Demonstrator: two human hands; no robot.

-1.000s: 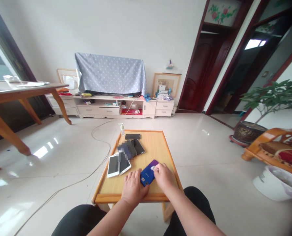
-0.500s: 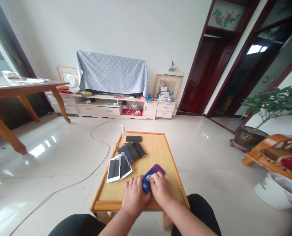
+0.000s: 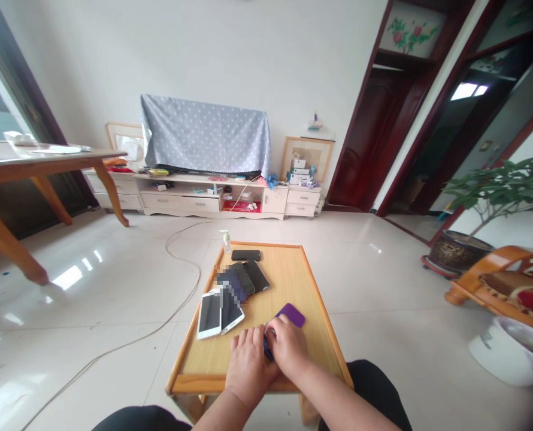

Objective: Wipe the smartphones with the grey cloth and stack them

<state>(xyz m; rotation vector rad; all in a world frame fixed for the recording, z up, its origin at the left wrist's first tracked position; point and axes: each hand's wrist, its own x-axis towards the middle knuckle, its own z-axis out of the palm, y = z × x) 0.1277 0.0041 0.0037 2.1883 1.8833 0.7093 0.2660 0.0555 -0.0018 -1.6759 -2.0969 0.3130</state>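
Observation:
A blue-to-purple phone (image 3: pixel 294 315) lies back up at the near part of the small wooden table (image 3: pixel 288 275). My left hand (image 3: pixel 250 361) grips its near left end, with the fingers bent and the thumb along the near edge. Over the phone's middle, my right hand (image 3: pixel 288 348) is closed on a small white wipe, mostly hidden by the fingers, and presses on the blue end. Left of my hands lie white phones (image 3: pixel 210 315), partly overlapping. Beyond them are dark phones (image 3: pixel 258 274), one area blurred out, and a single black phone (image 3: pixel 245 255).
A clear pump bottle (image 3: pixel 226 242) stands at the table's far left corner. On the floor to the left runs a cable (image 3: pixel 176 308). A white bucket (image 3: pixel 509 353) and a wooden chair (image 3: pixel 477 269) are at the right. A low cabinet (image 3: pixel 181 203) lines the wall.
My right hand has shifted a little toward the near blue end, covering more of the phone and the wipe. My left hand still grips the phone. The view has tilted slightly.

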